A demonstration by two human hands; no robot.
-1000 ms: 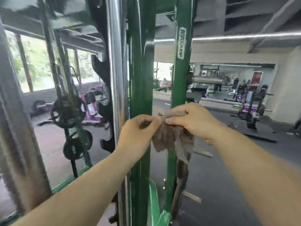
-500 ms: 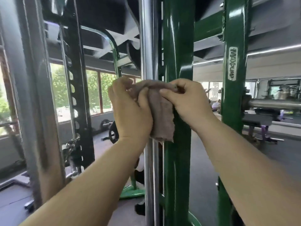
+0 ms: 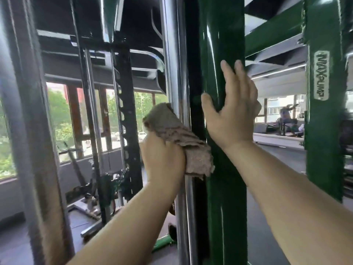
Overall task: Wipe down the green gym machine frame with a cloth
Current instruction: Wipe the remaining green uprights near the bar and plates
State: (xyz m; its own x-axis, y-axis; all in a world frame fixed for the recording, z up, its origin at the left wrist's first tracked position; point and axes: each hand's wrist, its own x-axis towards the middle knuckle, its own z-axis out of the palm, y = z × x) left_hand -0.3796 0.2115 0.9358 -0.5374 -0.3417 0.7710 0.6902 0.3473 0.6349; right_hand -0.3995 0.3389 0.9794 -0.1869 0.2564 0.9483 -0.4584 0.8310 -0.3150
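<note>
**Cloth at the post, one hand bracing**

While the left hand [image 3: 164, 159] holds the cloth [image 3: 177, 138] bunched in its curled fingers, the rag sits against the near green post [image 3: 225, 197], just below the right hand [image 3: 232, 113]. Its lower corner touches the post's left edge, and its upper fold leans toward the chrome rod [image 3: 172, 73] just left of the post.

The right hand holds nothing. Its palm lies on the post, fingers straight and pointing up, thumb spread toward the left edge; it looks like a brace rather than a grasp.

The post runs vertically through the whole view, so its long axis is straight up and down, and it lies immediately right of the gripped cloth. The left hand is the one with the rag, so the wipe is likely its job: a stroke along the post, up or down. Upward, the bracing hand lies in the way, so downward seems the freer line.

Farther right stands a second green post [image 3: 322, 150], well apart from both hands. It carries a vertical badge [image 3: 321, 75] reading "MAXPUMP". Behind the rod a black notched rail [image 3: 125, 111] is visible, with windows [image 3: 59, 119] beyond.
</note>
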